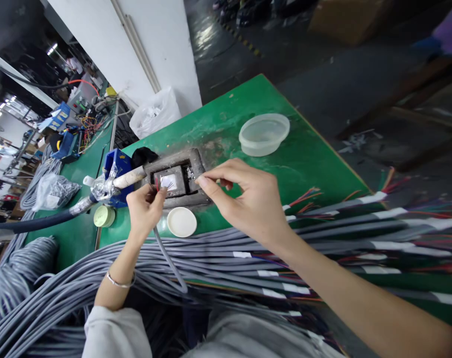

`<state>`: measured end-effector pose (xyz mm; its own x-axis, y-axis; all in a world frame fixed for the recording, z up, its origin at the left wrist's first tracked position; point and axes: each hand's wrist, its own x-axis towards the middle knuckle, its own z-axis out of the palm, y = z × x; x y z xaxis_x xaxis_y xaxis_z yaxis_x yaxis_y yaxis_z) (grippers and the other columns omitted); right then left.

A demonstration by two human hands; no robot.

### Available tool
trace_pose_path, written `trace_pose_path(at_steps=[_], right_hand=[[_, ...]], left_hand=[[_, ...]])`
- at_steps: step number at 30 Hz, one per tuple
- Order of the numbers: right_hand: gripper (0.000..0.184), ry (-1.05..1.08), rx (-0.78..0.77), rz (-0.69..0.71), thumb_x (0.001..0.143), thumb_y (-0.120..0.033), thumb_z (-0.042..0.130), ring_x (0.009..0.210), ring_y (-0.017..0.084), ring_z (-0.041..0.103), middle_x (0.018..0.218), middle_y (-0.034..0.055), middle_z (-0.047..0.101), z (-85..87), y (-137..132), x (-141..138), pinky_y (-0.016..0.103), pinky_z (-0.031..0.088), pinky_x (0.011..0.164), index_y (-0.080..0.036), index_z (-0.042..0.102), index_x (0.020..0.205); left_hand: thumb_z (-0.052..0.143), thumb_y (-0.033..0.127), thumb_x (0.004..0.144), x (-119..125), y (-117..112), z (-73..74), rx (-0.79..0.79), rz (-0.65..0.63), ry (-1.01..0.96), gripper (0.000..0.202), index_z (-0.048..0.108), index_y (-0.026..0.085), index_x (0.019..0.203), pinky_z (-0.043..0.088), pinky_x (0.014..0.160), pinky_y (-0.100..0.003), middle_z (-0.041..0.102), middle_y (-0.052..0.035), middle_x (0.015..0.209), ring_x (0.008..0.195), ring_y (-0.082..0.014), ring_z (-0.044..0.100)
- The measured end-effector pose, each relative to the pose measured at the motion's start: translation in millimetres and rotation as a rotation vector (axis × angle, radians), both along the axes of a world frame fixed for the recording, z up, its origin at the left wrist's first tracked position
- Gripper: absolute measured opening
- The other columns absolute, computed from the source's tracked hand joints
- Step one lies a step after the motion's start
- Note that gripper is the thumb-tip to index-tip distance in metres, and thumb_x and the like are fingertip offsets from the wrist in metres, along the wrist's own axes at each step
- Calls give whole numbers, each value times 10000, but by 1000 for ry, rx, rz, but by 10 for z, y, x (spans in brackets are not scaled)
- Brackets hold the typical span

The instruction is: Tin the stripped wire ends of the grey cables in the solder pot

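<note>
My left hand (pixel 146 209) is closed around the end of a grey cable (pixel 168 258), which hangs below it in a loop. Thin stripped wires, one of them red, poke out past its fingertips above a bright silvery pool (pixel 168 181). That pool lies in a grimy rectangular pot (pixel 196 158) with a thick dark rim, perhaps a solder pot. At the pot's right end, my right hand (pixel 248 199) has thumb and forefinger pinched together; anything between them is too small to make out. A round white lid (pixel 182 222) lies just below the pot.
A clear plastic tub (pixel 263 134) stands on the green table (pixel 226 112). Bundled grey cables (pixel 211 248) cross its near side. Left of the pot are a pale pipe (pixel 129 177), a blue holder (pixel 116 161) and a small greenish tin (pixel 104 216). A white bag (pixel 155 112) sits behind.
</note>
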<state>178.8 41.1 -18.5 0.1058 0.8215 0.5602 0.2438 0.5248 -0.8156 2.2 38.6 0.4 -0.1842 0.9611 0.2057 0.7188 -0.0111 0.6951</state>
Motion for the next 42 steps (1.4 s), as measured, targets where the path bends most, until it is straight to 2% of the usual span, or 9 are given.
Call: trace_pose_path(at_steps=[6,14,23,27,31,34,37,39,42], right_hand=[[146,6,-149,151,768,-222,568,552,121,509,630,27,621,-14,-35,-71,259,404,524,-161,670,682],[218,112,-446,744,681,-295,594,641,150,603,745,58,708,33,-74,-116,281,474,603,-149,712,792],[187,204,-396,812,641,-337,672,626,148,610,668,45,697,143,-121,-33,273,474,596,-153,695,665],[200,246,-397,681,598,-362,728,591,133,592,632,20,677,200,-88,101,265,477,579,-171,683,638],[191,328,-341,469,582,-374,745,605,120,590,630,-11,662,257,-44,271,259,486,592,-204,678,637],[185,200,-282,391,639,-391,708,593,126,594,610,-8,656,259,-100,445,271,489,579,-208,682,633],[202,-59,-246,374,691,-408,674,619,154,619,654,9,689,173,-275,697,293,491,586,-208,700,676],[214,-189,-244,323,710,-416,653,616,165,625,658,15,701,56,-434,884,299,483,576,-208,704,688],[217,-280,-264,209,738,-407,619,602,171,627,673,21,708,-152,-680,1107,299,474,559,-210,706,715]], left_hand=[[614,369,758,163,-402,55,187,57,-226,290,565,134,594,232,347,-187,407,59,422,346,-46,347],[633,321,761,262,-645,134,256,35,-306,246,600,127,613,266,332,-168,456,56,431,324,-37,376],[639,336,762,338,-789,203,277,30,-363,287,564,135,571,268,283,-147,446,58,369,269,-47,398],[641,338,767,485,-1047,150,215,-5,-467,258,587,138,613,253,270,-147,443,62,366,250,-43,376],[606,347,796,803,-1421,-170,-59,-311,-478,233,689,148,707,332,337,-181,592,-9,485,340,-68,452],[658,386,749,1002,-1610,-649,-253,-611,-359,225,732,174,766,432,457,-221,676,-52,617,469,-119,554],[706,384,702,1049,-1708,-1195,-340,-722,-223,283,721,173,891,511,559,-249,715,-70,714,596,-171,644],[676,364,741,992,-1756,-1425,-268,-702,-86,291,700,162,949,548,646,-286,729,-99,836,712,-198,678],[557,281,849,853,-1783,-1415,181,-659,36,187,679,174,942,550,648,-267,720,-78,832,719,-159,671]])
